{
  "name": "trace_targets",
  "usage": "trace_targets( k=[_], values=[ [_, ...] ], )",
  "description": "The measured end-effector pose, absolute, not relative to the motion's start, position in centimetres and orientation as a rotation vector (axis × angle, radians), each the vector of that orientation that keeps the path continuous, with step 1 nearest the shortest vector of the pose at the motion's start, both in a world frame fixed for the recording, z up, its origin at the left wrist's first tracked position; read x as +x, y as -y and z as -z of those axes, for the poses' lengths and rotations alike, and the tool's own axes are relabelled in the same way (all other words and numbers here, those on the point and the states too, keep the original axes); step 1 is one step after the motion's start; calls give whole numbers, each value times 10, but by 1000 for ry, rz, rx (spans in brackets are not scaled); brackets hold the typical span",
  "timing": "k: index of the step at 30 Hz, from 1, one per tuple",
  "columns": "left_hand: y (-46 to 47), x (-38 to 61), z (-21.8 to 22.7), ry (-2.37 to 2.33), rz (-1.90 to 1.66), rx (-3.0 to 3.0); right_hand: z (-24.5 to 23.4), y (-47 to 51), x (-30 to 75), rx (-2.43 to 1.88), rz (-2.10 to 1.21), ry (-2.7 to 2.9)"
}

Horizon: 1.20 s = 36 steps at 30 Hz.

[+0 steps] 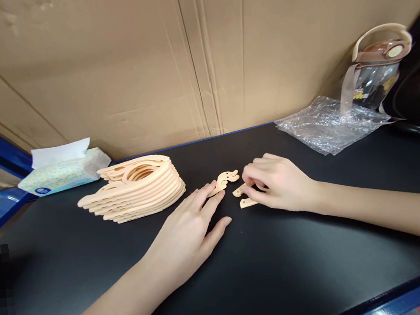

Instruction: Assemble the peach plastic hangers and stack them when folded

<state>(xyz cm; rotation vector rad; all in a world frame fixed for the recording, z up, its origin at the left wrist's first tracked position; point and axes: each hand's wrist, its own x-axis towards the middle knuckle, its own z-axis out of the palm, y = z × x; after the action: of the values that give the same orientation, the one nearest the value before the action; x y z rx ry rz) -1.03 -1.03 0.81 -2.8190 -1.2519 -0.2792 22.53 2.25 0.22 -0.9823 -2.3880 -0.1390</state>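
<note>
Fingers stretched out, my left hand [193, 225] lies low over the black table, its fingertips touching a small curved cream plastic piece [228, 177] with small holes and a wavy end. Part of that piece is hidden under the fingers. Just to its right, my right hand [281, 182] is closed, thumb and fingers pinching a cream plastic part [248, 203] with two flat, holed ends pointing left. The rest of this part is covered by the hand. Left of my left hand stands a neat stack of cream plastic pieces [148, 187], shaped like folded clothes hangers.
A tissue pack [63, 170] lies at the back left. Crumpled clear plastic film [323, 124] is spread at the back right, before a clear bottle [375, 80] with a brown lid. Cardboard [126, 61] stands behind the black table [228, 287], which has a blue edge.
</note>
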Motion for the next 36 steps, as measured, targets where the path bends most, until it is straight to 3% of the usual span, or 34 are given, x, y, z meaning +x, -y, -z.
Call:
trace_targets(
  k=[13,22,36],
  values=[
    [10,-10,-5,1242,451,-2847,-1,-22,228,-704,299,2650],
    [11,-9,-15,1216,790,-2786,0,-22,226,-695,331,2565],
    [14,-11,-16,1293,754,-2976,-1,-20,225,-651,465,2536]
  ],
)
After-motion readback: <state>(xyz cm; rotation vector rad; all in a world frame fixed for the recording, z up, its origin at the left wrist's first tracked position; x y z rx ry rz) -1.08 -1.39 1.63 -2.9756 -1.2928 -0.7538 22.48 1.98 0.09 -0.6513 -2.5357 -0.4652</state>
